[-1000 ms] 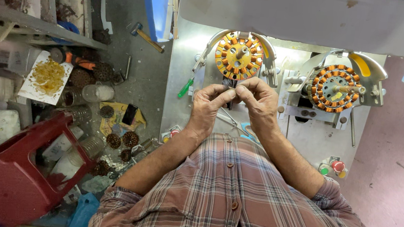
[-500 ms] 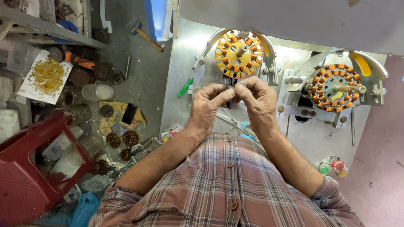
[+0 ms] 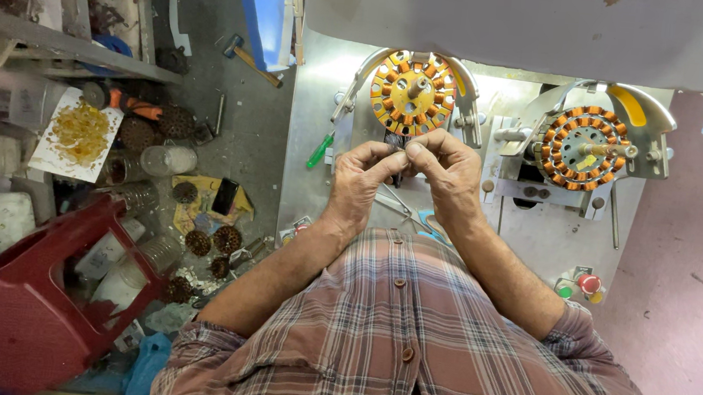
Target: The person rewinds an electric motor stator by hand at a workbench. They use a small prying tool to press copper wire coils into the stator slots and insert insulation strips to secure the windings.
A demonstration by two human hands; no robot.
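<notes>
The round orange-and-yellow wound stator (image 3: 413, 93) sits on a shaft in its metal cradle on the steel bench (image 3: 315, 133), directly ahead of both hands. The left hand (image 3: 359, 181) and right hand (image 3: 448, 168) meet fingertip to fingertip just below its lower rim, pinched on something too small to identify. A second copper-wound stator (image 3: 581, 146) stands well apart on the right-hand side.

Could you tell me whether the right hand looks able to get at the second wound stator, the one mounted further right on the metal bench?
Probably yes: the right hand is at the left stator, and the bench between it and the right stator looks unobstructed.
</notes>
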